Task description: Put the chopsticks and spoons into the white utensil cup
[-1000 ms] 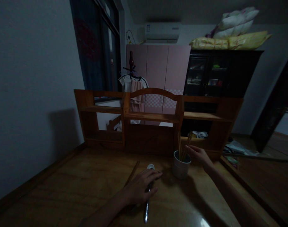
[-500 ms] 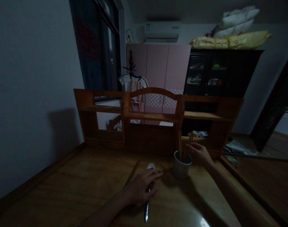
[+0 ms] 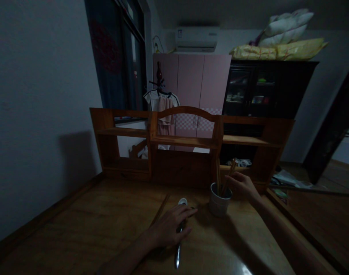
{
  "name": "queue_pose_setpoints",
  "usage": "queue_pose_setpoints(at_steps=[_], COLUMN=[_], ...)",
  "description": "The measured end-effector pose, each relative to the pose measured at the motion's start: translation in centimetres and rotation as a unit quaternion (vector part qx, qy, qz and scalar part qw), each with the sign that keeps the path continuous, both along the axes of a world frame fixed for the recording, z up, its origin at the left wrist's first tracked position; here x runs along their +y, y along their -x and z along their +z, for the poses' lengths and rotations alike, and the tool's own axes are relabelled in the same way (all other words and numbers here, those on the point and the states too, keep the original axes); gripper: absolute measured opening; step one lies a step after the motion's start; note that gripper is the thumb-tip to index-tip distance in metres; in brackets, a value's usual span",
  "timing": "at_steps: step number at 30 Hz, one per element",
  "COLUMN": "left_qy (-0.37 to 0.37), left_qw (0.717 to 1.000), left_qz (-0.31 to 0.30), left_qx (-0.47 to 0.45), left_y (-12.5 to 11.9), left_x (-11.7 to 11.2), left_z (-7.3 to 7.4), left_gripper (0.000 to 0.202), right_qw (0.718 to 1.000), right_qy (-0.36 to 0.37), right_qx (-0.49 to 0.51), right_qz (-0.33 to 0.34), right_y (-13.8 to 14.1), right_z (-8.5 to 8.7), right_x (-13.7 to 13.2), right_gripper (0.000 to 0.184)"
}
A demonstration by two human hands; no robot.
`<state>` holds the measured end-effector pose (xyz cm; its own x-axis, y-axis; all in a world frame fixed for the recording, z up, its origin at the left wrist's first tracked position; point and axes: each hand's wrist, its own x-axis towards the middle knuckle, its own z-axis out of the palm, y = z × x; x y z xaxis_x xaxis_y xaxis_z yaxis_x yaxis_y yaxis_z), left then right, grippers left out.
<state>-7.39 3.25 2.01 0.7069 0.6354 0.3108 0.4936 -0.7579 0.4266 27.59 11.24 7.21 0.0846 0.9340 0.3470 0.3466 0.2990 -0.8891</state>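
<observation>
My right hand [image 3: 243, 186] pinches wooden chopsticks [image 3: 233, 166] that lean in a pale cup [image 3: 219, 205]; their lower ends are inside it. Other chopsticks [image 3: 218, 175] stand upright at the cup's left side. On the desk, my left hand [image 3: 172, 224] rests over the middle of a spoon [image 3: 177, 256], its fingers stretched out toward the cup. The spoon's pale bowl end shows beyond my fingers and its shiny handle points back toward me. Just left of this hand lie more chopsticks [image 3: 161, 209], partly hidden under it.
A wooden shelf unit [image 3: 184, 142] closes off the back of the desk [image 3: 85, 221]. A wall [image 3: 42, 114] borders the left side. At the right, a raised wooden edge [image 3: 303, 229] runs along the desk. The room is dim.
Hardly anything differs. The chopsticks in my right hand have shifted very slightly in the cup; my left hand stays in place.
</observation>
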Motion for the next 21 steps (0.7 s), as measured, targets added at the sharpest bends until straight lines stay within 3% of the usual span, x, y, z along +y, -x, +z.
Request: queue_pose_setpoints(at_steps=[4, 16, 21], left_qy=[-0.007, -0.008, -0.012], left_qw=[1.0, 1.0, 1.0], left_qz=[-0.002, -0.009, -0.006], left_qx=[0.001, -0.01, -0.011], left_y=[0.0, -0.1, 0.0], left_x=[0.0, -0.1, -0.1], left_z=[0.0, 0.1, 0.3], left_gripper=[0.058, 0.058, 0.057], right_qw=[0.999, 0.999, 0.999], right_qy=[-0.024, -0.004, 0.029], right_qx=[-0.022, -0.03, 0.03], right_qz=[-0.003, 0.012, 0.009], right_y=[-0.1, -0.7, -0.2], right_z=[-0.2, -2.1, -2.2], right_x=[0.4, 1.0, 0.6], right_gripper=[0.049, 0.043, 0.044])
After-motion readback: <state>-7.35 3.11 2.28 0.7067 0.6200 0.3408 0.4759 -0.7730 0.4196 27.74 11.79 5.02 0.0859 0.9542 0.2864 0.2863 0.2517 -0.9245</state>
